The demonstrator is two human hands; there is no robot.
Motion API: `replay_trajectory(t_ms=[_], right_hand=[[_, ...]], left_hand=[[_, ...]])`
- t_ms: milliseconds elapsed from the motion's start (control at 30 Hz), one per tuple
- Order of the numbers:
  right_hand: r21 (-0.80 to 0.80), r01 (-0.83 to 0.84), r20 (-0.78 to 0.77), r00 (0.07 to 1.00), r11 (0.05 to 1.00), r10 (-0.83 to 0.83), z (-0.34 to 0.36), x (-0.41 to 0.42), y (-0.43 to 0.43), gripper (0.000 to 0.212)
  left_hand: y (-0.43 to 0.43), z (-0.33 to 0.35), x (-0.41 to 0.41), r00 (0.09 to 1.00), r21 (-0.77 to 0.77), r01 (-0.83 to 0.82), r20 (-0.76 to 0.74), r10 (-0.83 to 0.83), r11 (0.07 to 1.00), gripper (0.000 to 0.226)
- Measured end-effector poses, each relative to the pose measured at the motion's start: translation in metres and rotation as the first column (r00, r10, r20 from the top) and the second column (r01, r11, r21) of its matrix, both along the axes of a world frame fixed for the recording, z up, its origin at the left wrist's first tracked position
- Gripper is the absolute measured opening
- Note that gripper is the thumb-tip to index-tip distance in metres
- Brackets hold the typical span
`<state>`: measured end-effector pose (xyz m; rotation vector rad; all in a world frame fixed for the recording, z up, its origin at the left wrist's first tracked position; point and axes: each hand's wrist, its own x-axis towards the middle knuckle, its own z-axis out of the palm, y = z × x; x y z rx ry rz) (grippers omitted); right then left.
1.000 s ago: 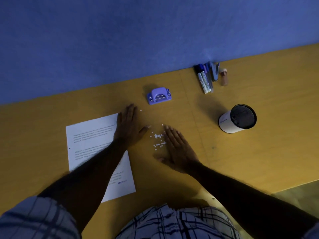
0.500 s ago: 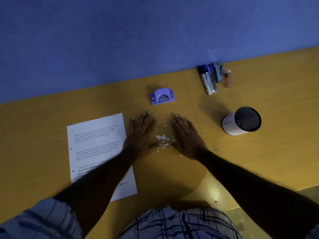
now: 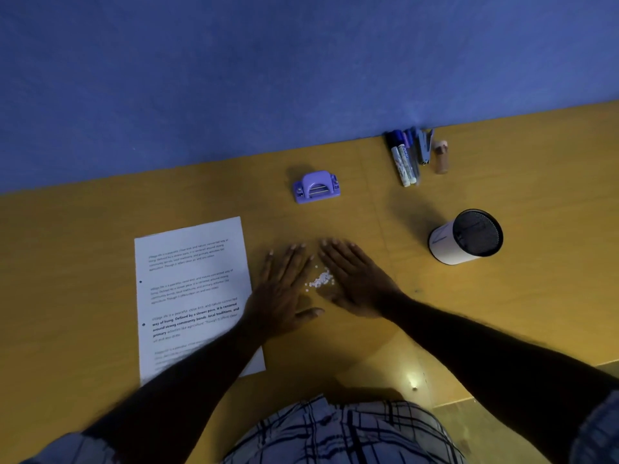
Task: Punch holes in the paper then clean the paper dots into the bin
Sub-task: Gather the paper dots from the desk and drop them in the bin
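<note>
White paper dots (image 3: 321, 280), heaped between flat, open left hand (image 3: 284, 289) and right hand (image 3: 356, 279), corralled for the bin (image 3: 466, 236).

Smooth wood-look desk (image 3: 519, 182), matt printed paper (image 3: 187, 279), plastic hole punch (image 3: 316, 188), mesh-topped bin (image 3: 465, 237).

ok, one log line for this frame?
phase: gathering dots | left hand: flat, open | right hand: flat, open | paper dots: piled between hands | bin: right, untouched
</note>
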<state>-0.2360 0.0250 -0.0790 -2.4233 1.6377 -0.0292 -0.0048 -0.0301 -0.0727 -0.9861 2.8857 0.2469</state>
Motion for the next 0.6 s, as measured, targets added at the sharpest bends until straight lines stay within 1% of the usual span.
replay_trajectory(t_ms=[67,133,167,267,367,433,500,600], right_hand=[[0.008,-0.120,-0.012,0.993,0.993,0.120,-0.002,-0.002,0.004,0.083],[0.026,-0.172,-0.035,0.984,0.985,0.172,-0.001,-0.006,0.001,0.084],[0.027,-0.147,-0.036,0.988,0.989,0.148,0.000,-0.008,-0.003,0.083],[0.044,0.005,-0.024,1.000,0.999,-0.004,0.006,-0.010,-0.023,0.082],[0.081,0.032,-0.043,0.999,0.996,-0.029,0.007,-0.004,-0.033,0.087],[0.089,-0.011,-0.031,0.999,0.996,0.014,0.004,0.001,-0.027,0.092],[0.077,-0.095,-0.019,0.995,0.992,0.097,0.000,0.006,-0.014,0.095],[0.063,-0.179,0.007,0.984,0.982,0.179,-0.003,0.011,0.002,0.095]], left_hand=[[-0.005,0.001,0.007,0.999,0.000,-0.045,0.015,0.045,0.999,0.102],[-0.008,0.003,0.013,0.997,0.012,-0.077,0.032,0.077,0.997,0.103],[-0.009,0.004,0.015,0.995,0.014,-0.089,0.038,0.089,0.996,0.103],[-0.009,0.005,0.019,0.992,0.007,-0.111,0.054,0.110,0.994,0.105],[-0.007,0.005,0.018,0.989,0.004,-0.130,0.070,0.129,0.992,0.107],[-0.004,0.004,0.018,0.988,0.010,-0.138,0.075,0.137,0.990,0.109],[0.000,0.002,0.018,0.989,0.005,-0.131,0.068,0.131,0.991,0.107],[0.004,-0.001,0.018,0.991,0.002,-0.117,0.073,0.116,0.993,0.102]])
